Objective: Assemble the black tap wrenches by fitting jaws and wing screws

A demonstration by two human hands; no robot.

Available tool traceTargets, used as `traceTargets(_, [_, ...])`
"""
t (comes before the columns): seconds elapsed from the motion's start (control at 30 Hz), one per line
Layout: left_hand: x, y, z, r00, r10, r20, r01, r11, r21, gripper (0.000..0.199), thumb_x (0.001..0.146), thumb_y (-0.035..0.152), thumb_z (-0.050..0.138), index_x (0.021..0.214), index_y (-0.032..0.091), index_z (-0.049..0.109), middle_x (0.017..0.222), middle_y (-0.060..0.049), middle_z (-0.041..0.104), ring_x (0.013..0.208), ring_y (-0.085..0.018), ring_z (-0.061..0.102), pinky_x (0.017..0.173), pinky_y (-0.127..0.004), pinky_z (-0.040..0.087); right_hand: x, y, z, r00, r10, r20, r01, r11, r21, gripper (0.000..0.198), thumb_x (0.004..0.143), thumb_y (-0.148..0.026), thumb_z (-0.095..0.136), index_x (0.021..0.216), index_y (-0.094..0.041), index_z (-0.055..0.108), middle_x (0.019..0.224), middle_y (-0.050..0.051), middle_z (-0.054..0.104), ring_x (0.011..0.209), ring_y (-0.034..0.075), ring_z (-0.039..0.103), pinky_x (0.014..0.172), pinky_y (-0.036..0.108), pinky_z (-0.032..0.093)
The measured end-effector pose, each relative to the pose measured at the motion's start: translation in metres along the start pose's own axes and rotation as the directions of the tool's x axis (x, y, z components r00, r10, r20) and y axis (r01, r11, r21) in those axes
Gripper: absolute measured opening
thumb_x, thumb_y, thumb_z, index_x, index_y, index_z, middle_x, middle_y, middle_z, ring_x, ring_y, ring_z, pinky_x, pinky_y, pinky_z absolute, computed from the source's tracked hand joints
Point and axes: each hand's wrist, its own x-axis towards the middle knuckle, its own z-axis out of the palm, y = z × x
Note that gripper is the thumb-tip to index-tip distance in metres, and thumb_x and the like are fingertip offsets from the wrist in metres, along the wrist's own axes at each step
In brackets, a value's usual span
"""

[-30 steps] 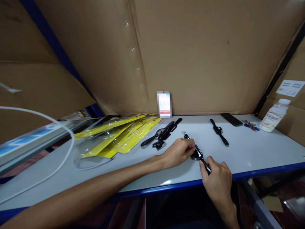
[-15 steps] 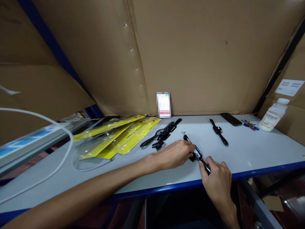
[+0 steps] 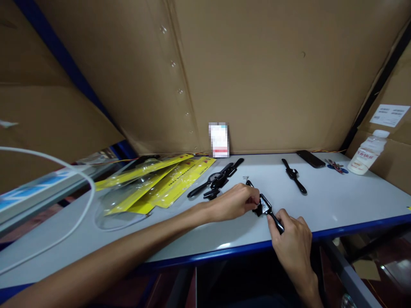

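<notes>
Little has moved since the earlier frame: the left hand (image 3: 242, 201) has shifted slightly at the black tool (image 3: 267, 206), baring more of the bright plate (image 3: 264, 207) in its middle, while the right hand stays on the near handle. The left fingers are closed at the tool's middle; whether they grip its frame or a small part on it is hidden. That forearm reaches in from the lower left, wrist nearly straight, back of the hand up. The right hand (image 3: 292, 235) comes from below, fingers wrapped round the handle, thumb along it.

Work on this tool looks to be midway, I judge: the plate sits within the frame, but whether it is fastened cannot be told. The tool lies slantwise over the counter (image 3: 337, 201) near its front edge, its far handle showing past the left hand.

Farther out, a small silvery piece (image 3: 245, 177) lies just beyond that handle. More black tools (image 3: 197, 189) lie together to the left, next to yellow packs (image 3: 181, 182); a single similar tool (image 3: 294, 177) lies apart to the right, neither hand on any of them.
</notes>
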Motion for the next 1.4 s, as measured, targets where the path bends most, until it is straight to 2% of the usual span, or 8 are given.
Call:
traceTargets(0.17, [0.001, 0.000, 0.006, 0.999, 0.032, -0.038, -0.030, 0.998, 0.061, 0.009, 0.087, 0.011, 0.062, 0.084, 0.017, 0.068, 0.077, -0.002, 0.068, 0.070, -0.015, 0.061, 0.065, -0.025, 0.042, -0.011, 0.009, -0.001, 0.994, -0.070, -0.079, 0.082, 0.984, 0.157, 0.019, 0.101, -0.032, 0.049, 0.102, -0.019, 0.062, 0.088, 0.005, 0.070, 0.079, 0.019, 0.061, 0.076, 0.031, 0.038])
traceTargets(0.3, [0.002, 0.000, 0.010, 0.997, 0.050, -0.056, -0.046, 0.996, 0.081, 0.012, 0.087, 0.010, 0.060, 0.086, 0.017, 0.069, 0.080, -0.003, 0.069, 0.072, -0.016, 0.061, 0.066, -0.026, 0.043, -0.016, 0.015, -0.002, 0.983, -0.148, -0.112, 0.167, 0.969, 0.182, 0.018, 0.101, -0.028, 0.051, 0.110, -0.018, 0.063, 0.086, 0.006, 0.065, 0.081, 0.020, 0.057, 0.077, 0.033, 0.040])
traceTargets(0.43, [0.001, 0.002, 0.010, 0.993, 0.090, -0.078, -0.081, 0.990, 0.115, 0.015, 0.089, 0.008, 0.057, 0.086, 0.016, 0.069, 0.084, -0.005, 0.069, 0.078, -0.017, 0.063, 0.070, -0.027, 0.045, -0.016, 0.012, -0.004, 0.981, -0.147, -0.124, 0.165, 0.974, 0.154, 0.017, 0.100, -0.025, 0.052, 0.107, -0.018, 0.066, 0.089, 0.007, 0.064, 0.084, 0.022, 0.056, 0.077, 0.035, 0.039])
traceTargets(0.53, [0.001, 0.003, 0.010, 0.992, 0.094, -0.084, -0.083, 0.988, 0.129, 0.014, 0.089, 0.008, 0.057, 0.085, 0.016, 0.067, 0.082, -0.004, 0.068, 0.075, -0.017, 0.061, 0.067, -0.026, 0.044, -0.016, 0.010, -0.003, 0.982, -0.138, -0.125, 0.154, 0.979, 0.130, 0.017, 0.099, -0.023, 0.052, 0.107, -0.018, 0.066, 0.092, 0.007, 0.064, 0.087, 0.023, 0.055, 0.079, 0.037, 0.039])
traceTargets(0.93, [0.009, 0.009, 0.002, 0.996, 0.077, -0.034, -0.068, 0.973, 0.220, 0.012, 0.088, 0.007, 0.061, 0.083, 0.015, 0.068, 0.088, -0.006, 0.066, 0.083, -0.018, 0.062, 0.073, -0.026, 0.044, -0.014, 0.011, 0.002, 0.987, -0.101, -0.123, 0.117, 0.984, 0.132, 0.018, 0.099, -0.026, 0.054, 0.103, -0.019, 0.070, 0.093, 0.008, 0.064, 0.089, 0.022, 0.055, 0.079, 0.036, 0.040])
traceTargets(1.03, [0.012, 0.012, 0.001, 0.998, 0.065, -0.013, -0.059, 0.965, 0.257, 0.014, 0.086, 0.007, 0.061, 0.078, 0.015, 0.068, 0.083, -0.005, 0.066, 0.080, -0.019, 0.062, 0.070, -0.026, 0.042, -0.014, 0.011, 0.002, 0.988, -0.097, -0.124, 0.114, 0.984, 0.134, 0.019, 0.099, -0.026, 0.053, 0.104, -0.020, 0.071, 0.092, 0.007, 0.064, 0.089, 0.022, 0.055, 0.079, 0.035, 0.040])
traceTargets(1.23, [0.027, 0.019, -0.004, 0.996, -0.083, 0.040, 0.072, 0.974, 0.215, 0.013, 0.078, 0.006, 0.063, 0.071, 0.016, 0.067, 0.064, 0.000, 0.064, 0.060, -0.014, 0.056, 0.058, -0.025, 0.035, -0.015, 0.013, 0.006, 0.984, -0.096, -0.150, 0.117, 0.984, 0.135, 0.019, 0.099, -0.027, 0.053, 0.103, -0.020, 0.070, 0.092, 0.007, 0.064, 0.088, 0.022, 0.055, 0.079, 0.035, 0.039])
traceTargets(1.4, [0.029, 0.017, -0.009, 0.996, -0.061, 0.072, 0.049, 0.986, 0.160, 0.014, 0.076, 0.005, 0.065, 0.067, 0.016, 0.067, 0.062, 0.002, 0.064, 0.058, -0.011, 0.054, 0.059, -0.023, 0.034, -0.014, 0.013, 0.007, 0.985, -0.080, -0.151, 0.100, 0.987, 0.126, 0.021, 0.100, -0.027, 0.052, 0.101, -0.020, 0.072, 0.091, 0.007, 0.065, 0.087, 0.022, 0.055, 0.078, 0.035, 0.038])
